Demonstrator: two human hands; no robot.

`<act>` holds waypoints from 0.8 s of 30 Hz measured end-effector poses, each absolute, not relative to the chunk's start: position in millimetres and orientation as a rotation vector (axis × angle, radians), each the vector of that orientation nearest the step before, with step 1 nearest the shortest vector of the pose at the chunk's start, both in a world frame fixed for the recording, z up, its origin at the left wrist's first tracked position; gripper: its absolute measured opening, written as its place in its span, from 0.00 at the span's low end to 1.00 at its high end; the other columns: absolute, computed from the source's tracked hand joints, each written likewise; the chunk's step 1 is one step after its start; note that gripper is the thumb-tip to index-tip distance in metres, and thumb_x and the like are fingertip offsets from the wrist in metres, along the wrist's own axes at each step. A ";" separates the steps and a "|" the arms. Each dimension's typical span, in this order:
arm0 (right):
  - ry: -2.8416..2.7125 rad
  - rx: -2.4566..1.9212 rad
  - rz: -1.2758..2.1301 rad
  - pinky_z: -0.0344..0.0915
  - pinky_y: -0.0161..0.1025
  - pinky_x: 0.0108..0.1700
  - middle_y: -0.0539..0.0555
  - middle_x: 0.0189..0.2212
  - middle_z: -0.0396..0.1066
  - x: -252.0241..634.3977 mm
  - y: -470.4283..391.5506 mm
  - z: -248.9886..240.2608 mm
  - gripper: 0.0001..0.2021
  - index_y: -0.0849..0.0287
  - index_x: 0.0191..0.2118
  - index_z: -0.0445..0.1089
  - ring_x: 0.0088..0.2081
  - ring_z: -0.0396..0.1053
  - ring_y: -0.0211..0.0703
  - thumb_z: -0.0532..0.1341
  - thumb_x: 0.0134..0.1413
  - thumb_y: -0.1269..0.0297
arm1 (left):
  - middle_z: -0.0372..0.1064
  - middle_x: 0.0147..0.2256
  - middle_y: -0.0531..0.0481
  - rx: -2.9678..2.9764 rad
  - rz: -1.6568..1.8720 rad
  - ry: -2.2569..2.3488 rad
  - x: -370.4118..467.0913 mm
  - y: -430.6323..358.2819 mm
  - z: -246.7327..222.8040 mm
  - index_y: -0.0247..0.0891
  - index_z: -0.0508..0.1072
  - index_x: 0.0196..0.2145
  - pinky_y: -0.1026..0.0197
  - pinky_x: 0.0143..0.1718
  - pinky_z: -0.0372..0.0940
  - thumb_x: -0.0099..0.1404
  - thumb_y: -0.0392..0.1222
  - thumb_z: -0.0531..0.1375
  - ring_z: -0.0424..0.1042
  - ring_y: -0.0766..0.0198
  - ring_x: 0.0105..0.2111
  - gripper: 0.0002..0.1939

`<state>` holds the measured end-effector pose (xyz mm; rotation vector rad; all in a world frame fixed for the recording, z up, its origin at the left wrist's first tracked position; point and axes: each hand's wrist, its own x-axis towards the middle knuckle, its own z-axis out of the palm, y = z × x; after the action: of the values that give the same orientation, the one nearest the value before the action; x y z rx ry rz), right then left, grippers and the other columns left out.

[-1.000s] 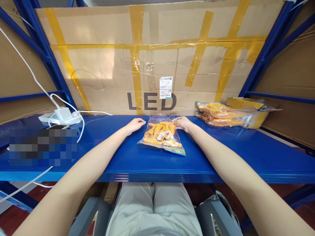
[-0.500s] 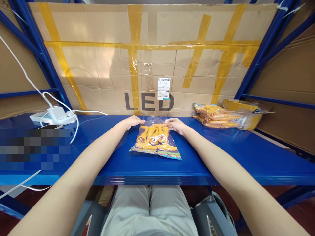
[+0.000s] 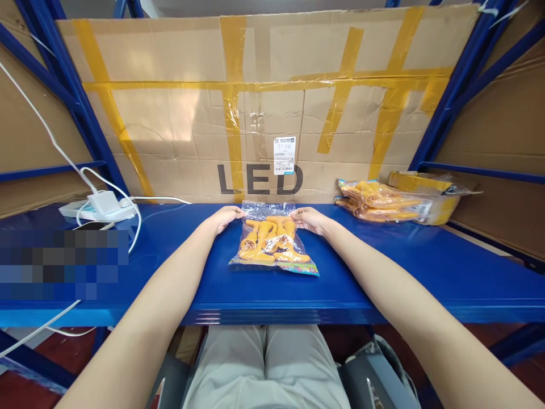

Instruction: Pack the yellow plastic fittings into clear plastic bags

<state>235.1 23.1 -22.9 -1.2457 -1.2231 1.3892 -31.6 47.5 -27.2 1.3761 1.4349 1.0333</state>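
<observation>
A clear plastic bag [image 3: 272, 238] holding several orange-yellow, horn-like plastic pieces lies flat on the blue shelf top. Its colourful printed strip faces me, and its plain clear end points to the back board. My left hand [image 3: 226, 218] pinches the far left corner of the bag between thumb and fingers. At the far right corner, my right hand [image 3: 310, 220] grips the edge in the same way. The exact shape of the pieces is blurred by glare on the plastic.
More filled bags [image 3: 374, 201] are stacked at the right, beside a yellow-taped box [image 3: 426, 187]. On the left sit a white power strip with a charger [image 3: 102, 204], white cables and a phone [image 3: 94, 225]. A taped cardboard board [image 3: 179, 125] closes off the back.
The far end of the bag is now spread flatter and wider between my hands. My left hand has shifted slightly left relative to the bag; the whole view has tilted a little.
</observation>
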 end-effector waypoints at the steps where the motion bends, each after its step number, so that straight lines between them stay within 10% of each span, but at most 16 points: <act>1: -1.223 -1.236 1.393 0.67 0.29 0.28 0.51 0.18 0.69 235.3 22.9 -23.0 0.13 0.63 0.24 0.64 0.21 0.67 0.31 0.55 0.58 0.82 | 0.76 0.28 0.50 1.368 1.046 1.404 -30.1 45.8 -27.3 0.37 0.71 0.23 0.61 0.40 0.68 0.48 0.38 0.69 0.75 0.62 0.34 0.10; 24: -1.343 -1.148 1.479 0.70 0.31 0.31 0.53 0.22 0.74 246.4 25.6 -22.1 0.14 0.64 0.27 0.72 0.24 0.71 0.34 0.54 0.51 0.85 | 0.77 0.27 0.47 1.515 0.998 1.179 -40.2 39.1 -27.0 0.38 0.78 0.24 0.53 0.49 0.66 0.32 0.43 0.74 0.76 0.57 0.33 0.18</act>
<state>246.4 25.6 -22.1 -1.1484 -1.3426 1.4789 -40.2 39.1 -27.0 1.5151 1.1788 0.9975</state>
